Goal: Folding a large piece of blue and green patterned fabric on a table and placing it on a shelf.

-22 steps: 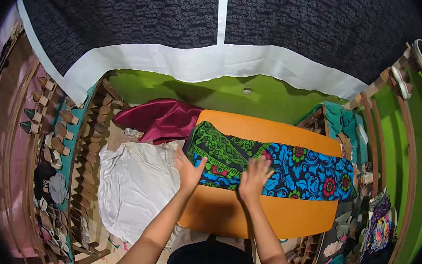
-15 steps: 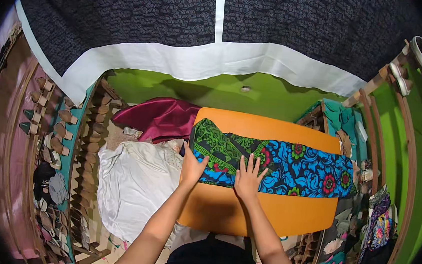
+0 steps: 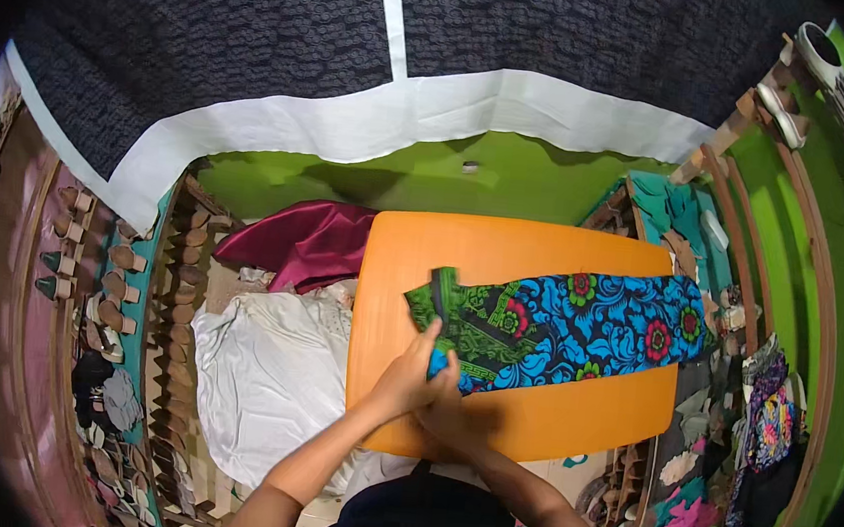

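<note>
A long folded cloth (image 3: 587, 323), printed with blue leaves, red flowers and green borders on black, lies across an orange tabletop (image 3: 508, 427). At its left end, a green-edged part stands up and turns over, slightly blurred. My left hand (image 3: 404, 377) is closed, its fingers pinching the cloth's near left corner. My right hand (image 3: 451, 417) is close beside it, low over the near edge of the tabletop. It is in shadow and overlaps my left hand, so its grip does not show clearly.
Left of the tabletop lie a white satiny cloth (image 3: 266, 380) and a maroon satin cloth (image 3: 308, 244). Shoe racks (image 3: 183, 293) with several shoes flank both sides. A dark patterned curtain (image 3: 261, 39) hangs ahead. Clothes (image 3: 769, 424) hang at the right.
My hands have come off the cloth's flat top and drawn together at its near left corner. The cloth's left end has pulled rightward from the tabletop's left edge and lifted.
</note>
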Available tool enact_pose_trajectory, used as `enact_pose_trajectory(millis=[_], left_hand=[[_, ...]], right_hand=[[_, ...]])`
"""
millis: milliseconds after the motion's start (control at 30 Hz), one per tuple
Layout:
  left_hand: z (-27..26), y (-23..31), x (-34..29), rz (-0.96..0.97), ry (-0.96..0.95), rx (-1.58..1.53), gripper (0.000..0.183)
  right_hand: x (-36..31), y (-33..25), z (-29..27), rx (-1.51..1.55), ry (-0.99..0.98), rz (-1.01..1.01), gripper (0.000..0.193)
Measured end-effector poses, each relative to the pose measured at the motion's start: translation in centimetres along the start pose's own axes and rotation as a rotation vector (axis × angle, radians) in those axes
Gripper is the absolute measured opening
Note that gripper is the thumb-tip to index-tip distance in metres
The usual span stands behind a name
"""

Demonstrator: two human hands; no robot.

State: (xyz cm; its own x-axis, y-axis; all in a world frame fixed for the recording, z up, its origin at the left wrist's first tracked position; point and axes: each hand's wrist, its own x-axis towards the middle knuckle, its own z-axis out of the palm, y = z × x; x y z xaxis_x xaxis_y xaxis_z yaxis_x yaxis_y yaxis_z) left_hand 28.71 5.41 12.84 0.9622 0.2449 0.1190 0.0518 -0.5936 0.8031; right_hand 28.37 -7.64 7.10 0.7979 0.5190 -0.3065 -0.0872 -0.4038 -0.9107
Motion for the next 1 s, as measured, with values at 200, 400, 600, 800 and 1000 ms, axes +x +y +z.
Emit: enact_pose_trajectory(millis=[200, 400, 600, 800, 1000], left_hand=[[-3.2, -2.3, 3.5, -0.048, -0.101, 0.016, 0.074], [1.3, -3.0, 8.7, -0.07, -0.317, -0.412, 0.076], [8.6, 1.8, 13.1, 0.036, -0.476, -0.471, 0.05], [16.4, 6.5, 15.7, 0.115, -0.486, -0.217, 0.053], [20.6, 6.3, 15.8, 0.094, -0.578, 0.401, 0.048]], right_hand=[[0.7, 2.0, -5.8, 0.673, 0.082, -0.053, 0.079], [-0.1, 2.1, -12.9, 1.397, -0.273, 0.086, 0.066], [-2.5, 3.6, -21.7, 1.227, -0.094, -0.016, 0.062], [-3.5, 9.6, -31.5, 0.476, 0.49, 0.46, 0.061], [-2.1, 9.2, -33.1, 0.201, 0.416, 0.599, 0.06]])
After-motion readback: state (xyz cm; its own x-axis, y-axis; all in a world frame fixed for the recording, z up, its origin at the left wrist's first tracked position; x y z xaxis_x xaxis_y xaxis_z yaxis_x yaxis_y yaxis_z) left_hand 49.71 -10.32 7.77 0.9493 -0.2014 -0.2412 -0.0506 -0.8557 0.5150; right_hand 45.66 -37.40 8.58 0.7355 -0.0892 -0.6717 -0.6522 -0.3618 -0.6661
